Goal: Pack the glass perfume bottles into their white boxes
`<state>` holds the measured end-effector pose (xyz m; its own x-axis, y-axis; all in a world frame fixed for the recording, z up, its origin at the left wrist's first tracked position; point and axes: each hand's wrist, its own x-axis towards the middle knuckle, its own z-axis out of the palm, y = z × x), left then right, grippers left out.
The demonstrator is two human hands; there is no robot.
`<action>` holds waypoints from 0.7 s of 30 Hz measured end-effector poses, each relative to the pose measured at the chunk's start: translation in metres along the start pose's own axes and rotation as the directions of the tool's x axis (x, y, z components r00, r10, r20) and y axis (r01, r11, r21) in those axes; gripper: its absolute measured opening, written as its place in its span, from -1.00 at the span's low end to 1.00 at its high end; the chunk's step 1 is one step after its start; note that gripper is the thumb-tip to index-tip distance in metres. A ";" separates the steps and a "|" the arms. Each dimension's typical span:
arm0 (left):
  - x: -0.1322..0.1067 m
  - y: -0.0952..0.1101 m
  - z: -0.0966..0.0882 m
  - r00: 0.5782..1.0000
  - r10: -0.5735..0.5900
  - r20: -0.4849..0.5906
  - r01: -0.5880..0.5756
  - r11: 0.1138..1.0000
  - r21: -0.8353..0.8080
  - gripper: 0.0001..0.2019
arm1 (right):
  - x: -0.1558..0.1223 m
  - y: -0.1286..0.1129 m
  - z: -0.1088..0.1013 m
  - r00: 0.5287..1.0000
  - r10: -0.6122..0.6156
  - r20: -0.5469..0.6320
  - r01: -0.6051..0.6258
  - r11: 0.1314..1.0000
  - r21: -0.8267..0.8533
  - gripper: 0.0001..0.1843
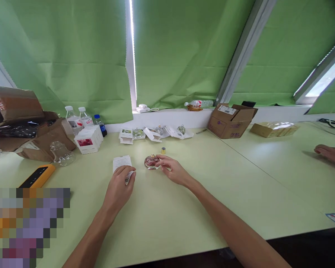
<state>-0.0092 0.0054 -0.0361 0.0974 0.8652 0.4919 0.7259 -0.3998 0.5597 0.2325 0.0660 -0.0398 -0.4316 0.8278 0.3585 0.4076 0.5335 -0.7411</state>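
On table (212, 201) centre: right grip (173, 171) grasping pink glass perfume bottle (151, 162) from its right side; gold cap (163, 150) near, beyond fingers (163, 159). Left grip (118, 191) clenched on white leaflet (122, 163); barcode (127, 180) visible, print too small to read.

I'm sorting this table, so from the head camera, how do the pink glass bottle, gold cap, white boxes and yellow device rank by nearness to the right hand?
From the right hand:
1. Pink glass bottle: touching the fingers, on the hand's left.
2. Gold cap: just beyond the fingers.
3. White boxes: back left.
4. Yellow device: far left.
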 end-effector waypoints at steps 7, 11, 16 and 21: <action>-0.001 0.002 0.000 1.000 -0.018 0.013 0.018 1.000 -0.017 -0.83 | 0.006 0.017 -0.011 0.974 0.039 -0.224 -0.089 0.971 -0.220 -0.68; 0.000 0.002 0.000 0.999 -0.020 0.032 0.021 1.000 -0.017 -0.83 | 0.009 0.033 -0.013 0.972 0.020 -0.235 -0.107 0.926 -0.363 -0.60; 0.000 0.002 0.000 0.999 -0.025 0.031 0.026 0.999 -0.027 -0.82 | 0.015 0.045 -0.008 0.992 -0.010 -0.128 -0.054 0.871 -0.488 -0.46; 0.000 0.004 0.000 0.999 -0.032 0.031 0.033 0.999 -0.030 -0.82 | 0.019 0.051 -0.003 0.998 -0.029 -0.051 -0.004 0.832 -0.555 -0.41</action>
<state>-0.0067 0.0035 -0.0339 0.0955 0.8866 0.4525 0.7079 -0.3801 0.5953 0.2476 0.1092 -0.0688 -0.4018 0.8196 0.4085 0.7874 0.5370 -0.3028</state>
